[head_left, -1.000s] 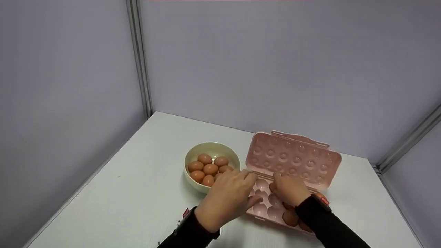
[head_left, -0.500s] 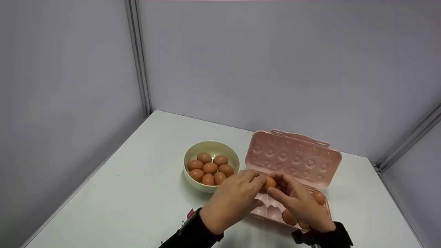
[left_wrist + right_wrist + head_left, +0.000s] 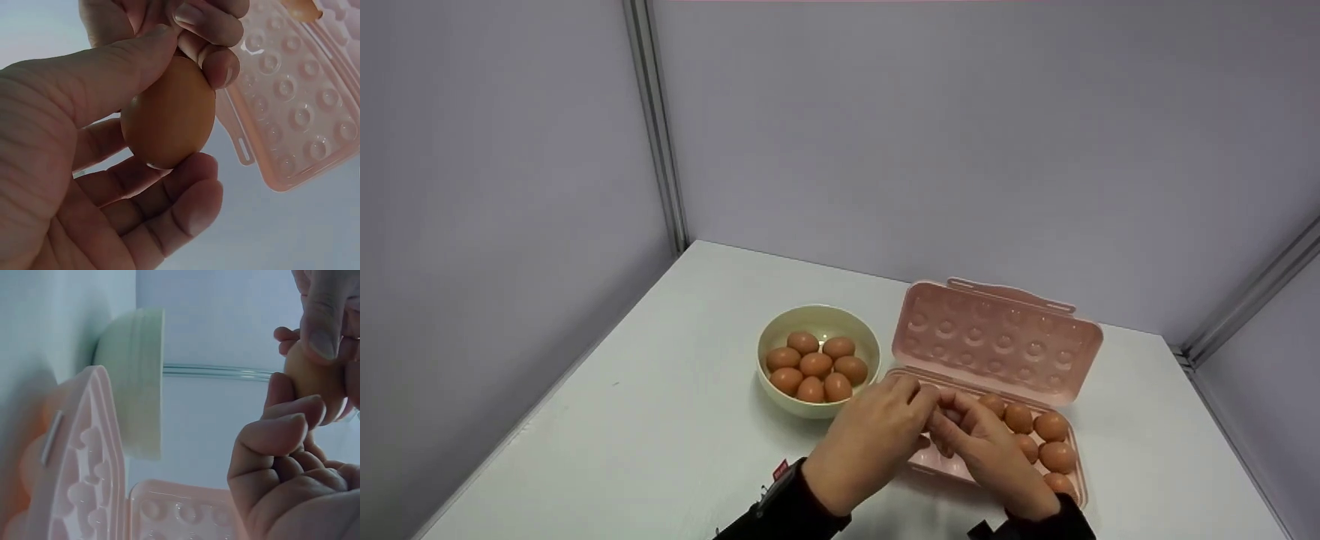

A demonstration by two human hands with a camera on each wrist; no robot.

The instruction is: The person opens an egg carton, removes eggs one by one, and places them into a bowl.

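Starting left of the pink egg tray, the cream bowl holds six brown eggs. Your left hand and right hand both pinch one brown egg above the tray's left cups.

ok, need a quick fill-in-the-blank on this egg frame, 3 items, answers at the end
1. The egg is held between the left hand and the ____ hand.
2. The cream bowl holds ____ eggs.
3. The lid of the pink egg box stands ____.

Missing words: right; seven; open
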